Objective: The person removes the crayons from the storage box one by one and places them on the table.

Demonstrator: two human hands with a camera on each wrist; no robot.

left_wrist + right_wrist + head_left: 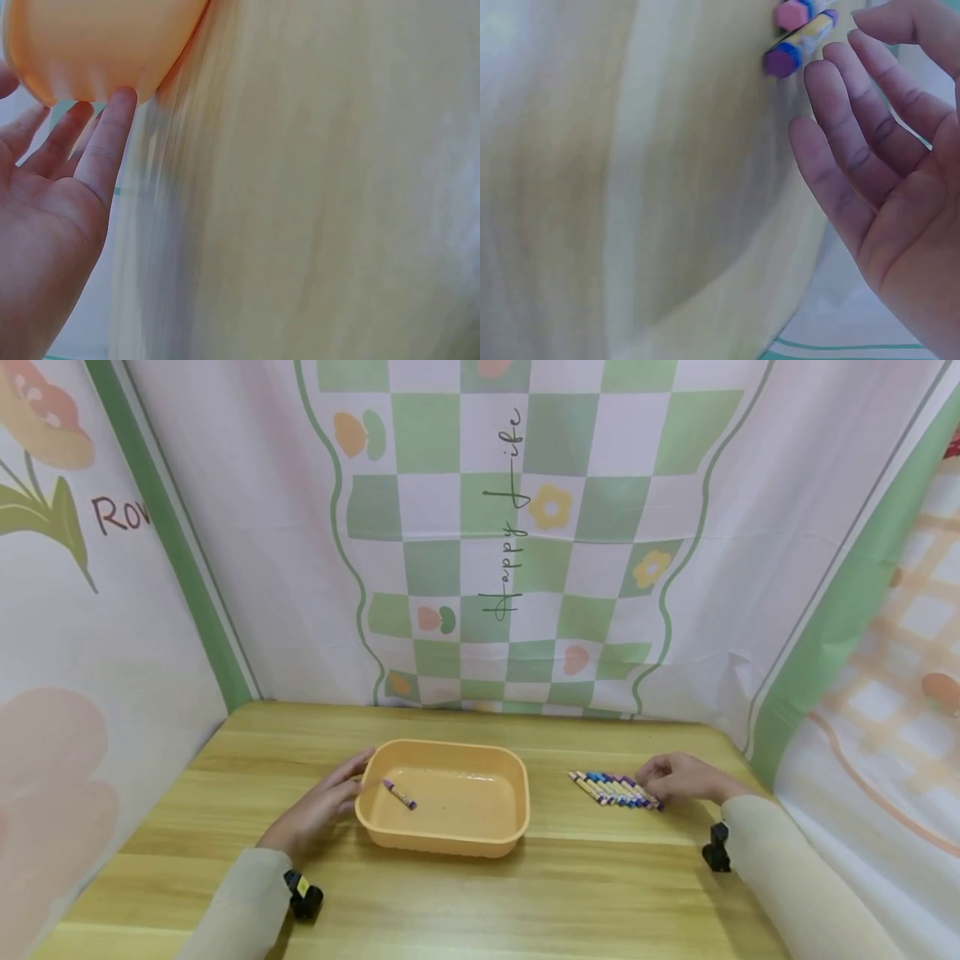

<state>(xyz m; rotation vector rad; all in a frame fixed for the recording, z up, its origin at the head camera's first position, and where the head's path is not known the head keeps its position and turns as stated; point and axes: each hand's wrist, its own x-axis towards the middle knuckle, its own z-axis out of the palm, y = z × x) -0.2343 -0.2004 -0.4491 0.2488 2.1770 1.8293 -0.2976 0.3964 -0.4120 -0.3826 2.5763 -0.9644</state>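
Note:
A yellow-orange plastic basin (pixel 442 845) stands on the table, with one purple crayon (pixel 400 795) lying slantwise on its floor. My left hand (pixel 318 810) is at the basin's left end; in the left wrist view its extended fingertips (pixel 120 105) touch the outer wall. To the right, several crayons (pixel 611 789) lie side by side in a slanted row. Beside the row's right end is my right hand (pixel 681 777). The right wrist view has its fingers loosely bent next to a yellow crayon (pixel 799 46) with a purple tip, with no grip visible.
The wooden table (pixel 480 910) has a patterned curtain (pixel 495 568) behind it and more cloth at both sides. A small black camera sits on each wrist, the left one (pixel 303 896) low over the table in front of the basin.

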